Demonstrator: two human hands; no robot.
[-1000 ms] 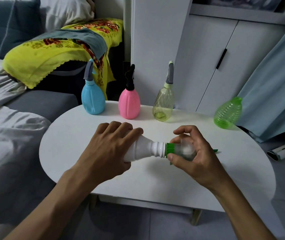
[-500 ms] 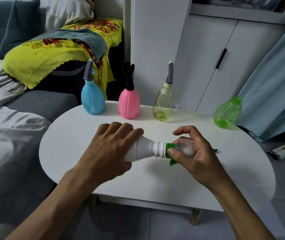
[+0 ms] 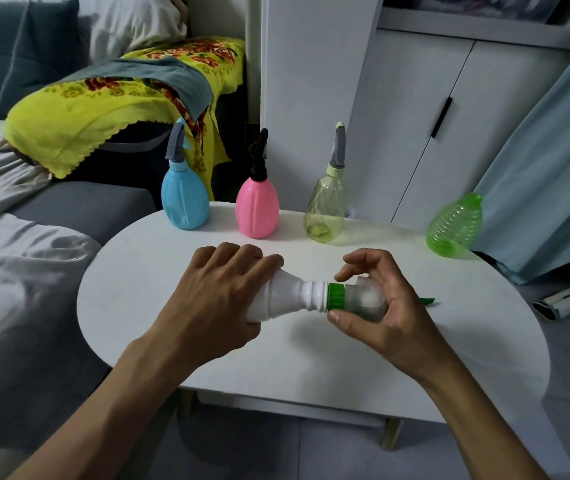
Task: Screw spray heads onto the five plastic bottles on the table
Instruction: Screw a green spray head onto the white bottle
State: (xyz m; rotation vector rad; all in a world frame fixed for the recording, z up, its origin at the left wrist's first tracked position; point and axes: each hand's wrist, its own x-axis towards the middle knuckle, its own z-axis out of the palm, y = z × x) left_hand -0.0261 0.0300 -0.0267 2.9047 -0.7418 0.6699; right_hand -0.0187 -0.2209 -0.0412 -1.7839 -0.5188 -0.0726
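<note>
A white bottle (image 3: 285, 296) lies sideways over the white table (image 3: 311, 358), neck pointing right. My left hand (image 3: 214, 303) grips its body from above. My right hand (image 3: 380, 306) curls round the clear spray head (image 3: 363, 301), thumb under its green collar (image 3: 336, 297) at the bottle's neck. A green trigger tip (image 3: 427, 301) sticks out past my right hand. At the back stand a blue bottle (image 3: 184, 202), a pink bottle (image 3: 257, 209) and a pale green clear bottle (image 3: 325, 214), each with a spray head on. A bright green ribbed bottle (image 3: 455, 226) with no head leans at the far right.
A grey sofa with white bedding (image 3: 17, 271) borders the table's left edge. A yellow flowered cloth (image 3: 103, 109) drapes behind it. White cabinet doors (image 3: 432, 116) and a blue curtain (image 3: 553, 161) stand behind the table. A small roller-like thing (image 3: 567, 301) lies on the floor at right.
My right hand has turned on the spray head: its fingers lifted and re-set, and the green collar now shows in full. The left hand and white bottle stayed put.
</note>
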